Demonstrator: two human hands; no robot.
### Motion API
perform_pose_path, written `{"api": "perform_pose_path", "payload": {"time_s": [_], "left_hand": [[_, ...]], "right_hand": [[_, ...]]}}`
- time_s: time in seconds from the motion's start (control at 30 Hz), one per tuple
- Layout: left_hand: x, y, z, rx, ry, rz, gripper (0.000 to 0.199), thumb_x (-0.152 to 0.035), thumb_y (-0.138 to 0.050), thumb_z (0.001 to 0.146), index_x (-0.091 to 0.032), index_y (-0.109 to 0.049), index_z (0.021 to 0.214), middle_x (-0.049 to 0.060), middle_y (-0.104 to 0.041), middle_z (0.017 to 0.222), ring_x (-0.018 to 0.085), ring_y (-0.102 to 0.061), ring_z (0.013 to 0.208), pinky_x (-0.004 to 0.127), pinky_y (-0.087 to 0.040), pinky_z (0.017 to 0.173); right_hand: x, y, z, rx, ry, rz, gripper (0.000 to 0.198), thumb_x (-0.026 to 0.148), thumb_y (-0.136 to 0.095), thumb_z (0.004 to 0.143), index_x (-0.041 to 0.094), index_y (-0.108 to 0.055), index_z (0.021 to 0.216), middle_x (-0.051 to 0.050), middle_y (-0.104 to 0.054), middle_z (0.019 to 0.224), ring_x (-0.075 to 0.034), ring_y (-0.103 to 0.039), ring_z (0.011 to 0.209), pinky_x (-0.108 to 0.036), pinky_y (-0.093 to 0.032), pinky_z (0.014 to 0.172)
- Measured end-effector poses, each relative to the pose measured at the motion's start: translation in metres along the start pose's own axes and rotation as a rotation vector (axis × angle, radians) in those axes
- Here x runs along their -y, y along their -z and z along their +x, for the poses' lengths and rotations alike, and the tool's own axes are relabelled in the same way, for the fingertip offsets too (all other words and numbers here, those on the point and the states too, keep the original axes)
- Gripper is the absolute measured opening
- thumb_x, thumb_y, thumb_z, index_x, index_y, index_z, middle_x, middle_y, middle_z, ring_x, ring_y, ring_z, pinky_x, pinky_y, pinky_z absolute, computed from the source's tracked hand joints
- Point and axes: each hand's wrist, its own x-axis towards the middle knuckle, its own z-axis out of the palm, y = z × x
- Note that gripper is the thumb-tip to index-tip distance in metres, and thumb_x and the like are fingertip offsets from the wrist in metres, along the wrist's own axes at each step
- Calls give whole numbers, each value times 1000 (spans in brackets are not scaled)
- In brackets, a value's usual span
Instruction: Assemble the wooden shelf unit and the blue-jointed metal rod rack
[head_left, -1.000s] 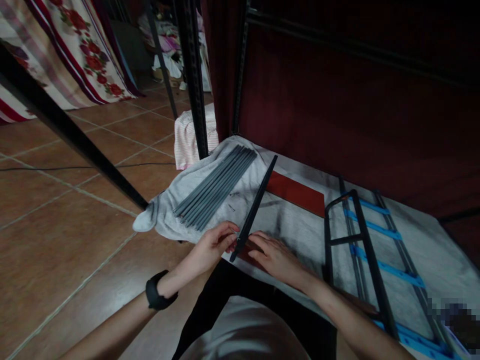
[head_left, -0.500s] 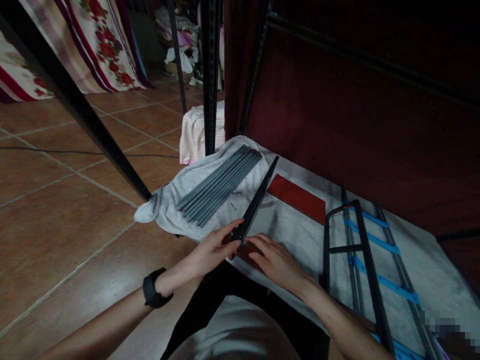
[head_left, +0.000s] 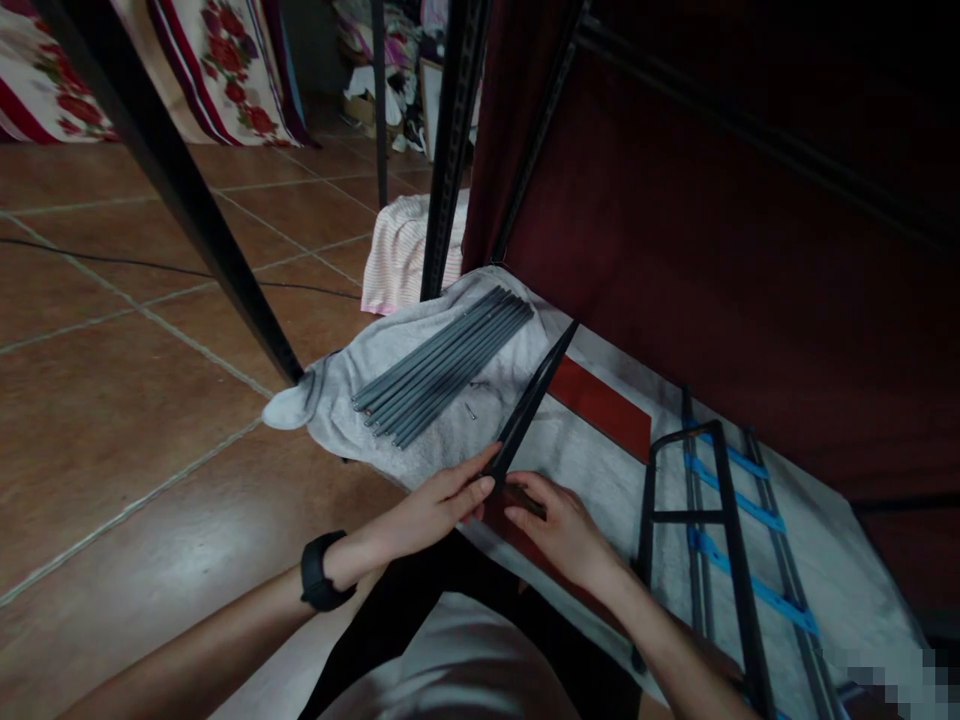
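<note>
My left hand [head_left: 442,508], with a black band on its wrist, grips the near end of a long black metal bar [head_left: 531,398]. The bar slants away from me over the grey cloth, its far end near the dark red fabric. Close beside the bar's near end, my right hand [head_left: 561,525] has thumb and fingers closed around a small brownish piece [head_left: 529,500], whose kind I cannot make out. Left of the bar lie several grey metal rods [head_left: 442,370] in a row, with small screws [head_left: 471,411] beside them. A red-orange flat panel [head_left: 604,410] lies to the right.
Grey cloth [head_left: 592,470] covers the low surface. On the right are a black tubular frame [head_left: 686,517] and dark rails with blue crosspieces [head_left: 750,560]. Black posts [head_left: 187,200] rise at left and back. A cable [head_left: 150,265] crosses the tiled floor; dark red fabric [head_left: 697,260] hangs behind.
The view has shifted a little. My right hand has drawn slightly away from the bar's end, its fingers now closed on the small brownish piece. My left hand still grips the bar.
</note>
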Motion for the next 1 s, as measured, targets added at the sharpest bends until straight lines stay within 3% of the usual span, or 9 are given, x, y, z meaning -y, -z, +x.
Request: {"api": "perform_pose_path", "payload": {"time_s": [0.17, 0.4, 0.67, 1.0], "left_hand": [[8, -3, 4, -13, -13, -97, 55, -45, -40, 99, -20, -40, 148, 0, -62, 81, 13, -59, 73, 27, -47, 71], [6, -5, 7, -45, -33, -104, 27, -44, -41, 99, -20, -49, 108, -1, -65, 70, 12, -61, 66, 25, -48, 67], [9, -6, 10, -103, -40, -224, 25, -42, -53, 94, -17, -56, 96, -2, -61, 71, 12, -63, 63, 23, -48, 60], [9, -14, 10, -175, -48, -330, 25, -42, -55, 91, -17, -59, 90, -1, -61, 73, 12, -60, 64, 23, -49, 61]], "right_hand": [[-1, -1, -1, -12, -29, 19, 30, 19, -61, 86, 27, -65, 114, -1, -73, 114, -19, -67, 106, -37, -50, 97], [-2, 0, 0, -1, -12, 56, 25, 22, -60, 87, 26, -64, 111, -1, -74, 107, -18, -69, 99, -34, -53, 90], [2, -2, -3, 0, -90, 54, 20, 28, -61, 88, 25, -64, 108, 0, -75, 103, -18, -70, 96, -33, -53, 87], [3, -2, -6, -3, -71, 27, 21, 31, -59, 90, 25, -65, 110, -1, -75, 104, -18, -70, 97, -32, -54, 85]]}}
